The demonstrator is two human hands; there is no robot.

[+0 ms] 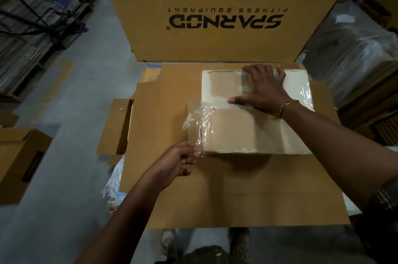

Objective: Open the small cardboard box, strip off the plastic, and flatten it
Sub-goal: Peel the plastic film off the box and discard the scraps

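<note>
Head cam: small cardboard box [247,132] sits on a big flattened cardboard sheet [215,194], right of centre, near side facing the person. Far flap is open and lies back, pale inner face up. Clear plastic [201,121] peels off the box's left near corner, loose end bunched and lifted

Left hand [176,164] closed in a pinch on the plastic's lower edge, just at the box's near left corner. Right hand [262,89] spread flat, palm down on the open flap, fingers wide, gripping nothing, pinning the box. More film visible on the flap's right edge [308,95]

Step, imo: stripping plastic. Box already open, not flattened yet

Next move prob needs: pull film left and away w/ left hand while right keeps the box from sliding. Film looks thin and stretchy, may tear if yanked, so a low steady peel. Then get the right-side remnant; right hand has to lift off for that

Large printed carton [224,16] stands upright at far side, another open brown box [19,156] at left on the floor
</note>
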